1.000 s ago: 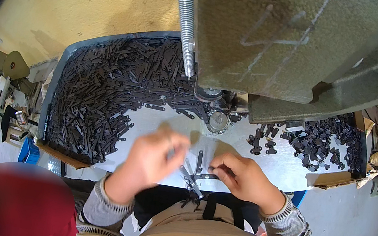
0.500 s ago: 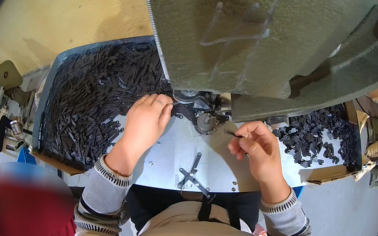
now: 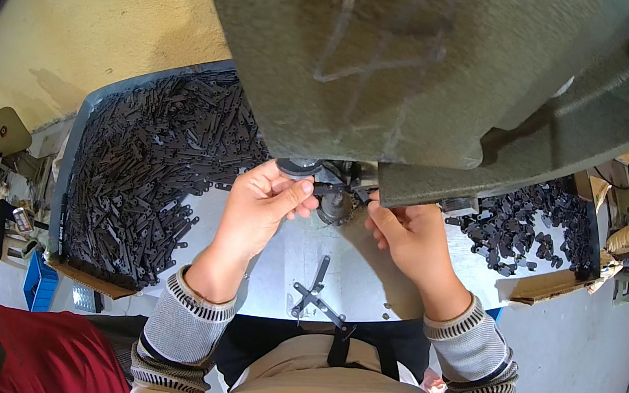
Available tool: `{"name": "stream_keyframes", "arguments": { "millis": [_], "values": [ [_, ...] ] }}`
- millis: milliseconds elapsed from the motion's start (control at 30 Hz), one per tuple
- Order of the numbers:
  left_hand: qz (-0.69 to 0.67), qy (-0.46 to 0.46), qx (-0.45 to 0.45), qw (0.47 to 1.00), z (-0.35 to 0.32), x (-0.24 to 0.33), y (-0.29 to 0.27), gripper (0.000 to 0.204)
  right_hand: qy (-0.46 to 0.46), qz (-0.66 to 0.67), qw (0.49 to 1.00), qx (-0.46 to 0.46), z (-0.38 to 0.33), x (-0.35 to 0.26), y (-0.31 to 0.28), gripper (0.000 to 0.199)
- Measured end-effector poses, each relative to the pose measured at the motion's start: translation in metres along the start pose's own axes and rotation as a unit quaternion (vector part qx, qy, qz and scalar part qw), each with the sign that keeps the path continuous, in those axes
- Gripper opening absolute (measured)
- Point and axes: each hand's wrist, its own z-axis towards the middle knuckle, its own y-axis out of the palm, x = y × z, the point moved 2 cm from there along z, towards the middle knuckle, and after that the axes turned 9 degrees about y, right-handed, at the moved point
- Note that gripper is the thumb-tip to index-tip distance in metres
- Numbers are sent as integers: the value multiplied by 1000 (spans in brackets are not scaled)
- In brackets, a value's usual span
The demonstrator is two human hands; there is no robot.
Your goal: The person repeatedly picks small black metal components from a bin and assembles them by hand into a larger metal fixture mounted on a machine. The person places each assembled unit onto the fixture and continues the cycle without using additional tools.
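Observation:
Under a big olive-green machine head (image 3: pixel 368 65), both my hands work at a small round metal fixture (image 3: pixel 336 206). My left hand (image 3: pixel 268 202) comes in from the fixture's left side with its fingers closed on a dark flat metal strip (image 3: pixel 325 188), which reaches in over the fixture. From the right, my right hand (image 3: pixel 407 236) pinches a small dark metal piece (image 3: pixel 369 197), its tip close to the fixture. Fingers and machine hide part of both pieces. Nearer to me, several joined dark strips (image 3: pixel 315 295) lie crossed on the metal tabletop (image 3: pixel 234 287).
A large tray (image 3: pixel 74 158) heaped with dark flat strips stands at the left. Small dark pieces (image 3: pixel 502 230) are piled at the right beside a cardboard edge (image 3: pixel 542 292). A person in a red top (image 3: pixel 50 356) is close on my lower left. A blue crate (image 3: pixel 39 283) stands beyond.
My left hand has moved right and now holds a strip at the fixture. My right hand has moved left and slightly up, bringing its small piece to the fixture. The view has shifted slightly.

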Motion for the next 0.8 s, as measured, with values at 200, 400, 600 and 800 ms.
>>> {"name": "stream_keyframes", "arguments": {
  "millis": [200, 400, 600, 800],
  "values": [
    [8, -9, -3, 1000, -1, -6, -1, 13, -282, -274, 910, 132, -3, -10, 11, 10],
    [9, -54, -29, 998, -1, -10, -7, 11, -329, -337, 878, 86, -5, -9, 15, 16],
    [19, -71, -23, 997, 1, -13, -9, 13, -237, -406, 879, 80, -25, -7, -24, 31],
    [33, -63, -31, 997, 6, -15, -10, 10, -131, -554, 819, 70, -60, 38, -36, 86]
  ]
}}
